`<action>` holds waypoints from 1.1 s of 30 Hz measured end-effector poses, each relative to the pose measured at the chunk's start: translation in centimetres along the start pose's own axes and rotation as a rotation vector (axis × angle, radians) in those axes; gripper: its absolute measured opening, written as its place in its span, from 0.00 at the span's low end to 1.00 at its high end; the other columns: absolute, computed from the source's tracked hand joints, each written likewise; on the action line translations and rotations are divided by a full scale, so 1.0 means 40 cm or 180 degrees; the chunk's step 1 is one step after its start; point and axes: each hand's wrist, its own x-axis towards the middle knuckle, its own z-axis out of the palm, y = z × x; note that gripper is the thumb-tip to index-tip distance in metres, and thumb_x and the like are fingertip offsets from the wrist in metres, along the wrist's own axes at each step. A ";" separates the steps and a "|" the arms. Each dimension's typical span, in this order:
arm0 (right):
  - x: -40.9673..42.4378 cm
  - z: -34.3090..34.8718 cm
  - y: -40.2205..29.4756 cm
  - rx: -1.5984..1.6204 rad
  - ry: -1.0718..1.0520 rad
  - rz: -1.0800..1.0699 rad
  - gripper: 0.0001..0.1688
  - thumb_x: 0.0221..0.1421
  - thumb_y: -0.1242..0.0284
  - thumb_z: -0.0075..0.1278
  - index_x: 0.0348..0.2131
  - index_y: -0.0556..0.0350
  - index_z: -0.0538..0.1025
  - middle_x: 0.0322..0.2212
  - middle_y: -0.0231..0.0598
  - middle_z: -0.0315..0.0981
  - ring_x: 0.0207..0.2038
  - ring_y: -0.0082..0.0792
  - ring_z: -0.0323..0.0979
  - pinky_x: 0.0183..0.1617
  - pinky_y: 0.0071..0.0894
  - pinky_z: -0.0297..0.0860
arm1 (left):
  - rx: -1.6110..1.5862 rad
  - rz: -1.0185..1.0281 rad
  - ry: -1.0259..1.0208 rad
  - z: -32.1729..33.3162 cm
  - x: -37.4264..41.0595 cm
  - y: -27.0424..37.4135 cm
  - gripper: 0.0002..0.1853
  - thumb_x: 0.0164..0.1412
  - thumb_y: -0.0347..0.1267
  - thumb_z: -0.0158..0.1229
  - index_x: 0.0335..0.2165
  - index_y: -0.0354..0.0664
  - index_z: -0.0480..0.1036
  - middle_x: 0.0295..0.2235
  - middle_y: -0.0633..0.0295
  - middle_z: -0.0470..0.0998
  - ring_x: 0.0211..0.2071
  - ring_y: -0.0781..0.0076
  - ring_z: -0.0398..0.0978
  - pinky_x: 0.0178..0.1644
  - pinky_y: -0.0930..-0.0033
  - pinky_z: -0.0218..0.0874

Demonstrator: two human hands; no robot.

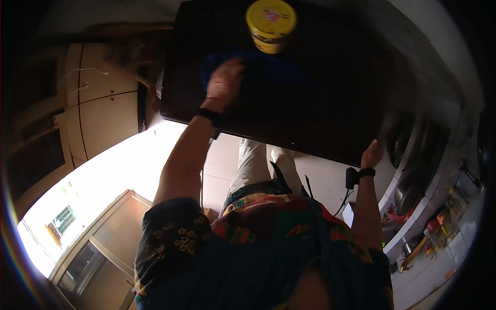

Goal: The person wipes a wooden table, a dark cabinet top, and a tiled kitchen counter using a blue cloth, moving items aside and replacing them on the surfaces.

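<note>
My left hand (226, 79), blurred, lies over a bunched blue cloth (267, 68) on a dark tabletop (302, 104). Its fingertips are hard to make out against the cloth. Just beyond the cloth is a round yellow tub (271, 25) with a yellow lid that bears a printed mark. My right hand (372, 155) grips the near right corner of the tabletop, its thumb on top and the other fingers mostly hidden. Each wrist wears a black band.
A counter (410, 209) curves along the right, with metal pans (407, 193) and several bottles (441, 224). Pale cabinets (108, 104) stand at the left, near a bright opening and a framed door panel (104, 248). Below the table edge are my legs (252, 162) and the tiled floor (221, 166).
</note>
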 end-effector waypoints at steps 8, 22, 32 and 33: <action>-0.036 -0.021 -0.149 -0.1007 0.0028 -0.1036 0.44 0.42 0.55 0.58 0.50 0.69 0.61 0.48 0.61 0.59 0.51 0.56 0.58 0.54 0.47 0.57 | 0.1061 -0.1564 0.0931 -0.090 -0.145 -0.204 0.14 0.54 0.29 0.49 0.41 0.38 0.67 0.49 0.49 0.66 0.49 0.52 0.65 0.52 0.56 0.57; -0.054 0.037 -0.373 -0.1880 -0.2001 -0.0534 0.65 0.29 0.49 0.63 0.56 0.70 0.50 0.54 0.64 0.49 0.55 0.59 0.50 0.59 0.51 0.49 | 0.0822 -0.0259 -0.0040 0.001 0.353 -0.282 0.16 0.55 0.31 0.47 0.44 0.45 0.67 0.50 0.55 0.65 0.52 0.61 0.61 0.56 0.52 0.51; -0.059 0.010 -0.395 -0.2197 -0.2128 -0.0328 0.70 0.34 0.38 0.55 0.58 0.71 0.45 0.51 0.73 0.48 0.54 0.61 0.52 0.56 0.47 0.57 | 0.0848 -0.1220 0.0682 -0.104 0.302 -0.420 0.14 0.57 0.35 0.43 0.42 0.44 0.65 0.48 0.54 0.64 0.51 0.54 0.59 0.52 0.54 0.53; -0.054 0.007 -0.402 -0.2319 -0.2124 -0.0553 0.68 0.34 0.37 0.53 0.57 0.71 0.46 0.51 0.72 0.50 0.54 0.60 0.53 0.56 0.47 0.57 | 0.0895 -0.1344 0.0583 -0.124 0.268 -0.421 0.14 0.57 0.35 0.45 0.41 0.43 0.65 0.47 0.53 0.64 0.50 0.53 0.60 0.51 0.55 0.55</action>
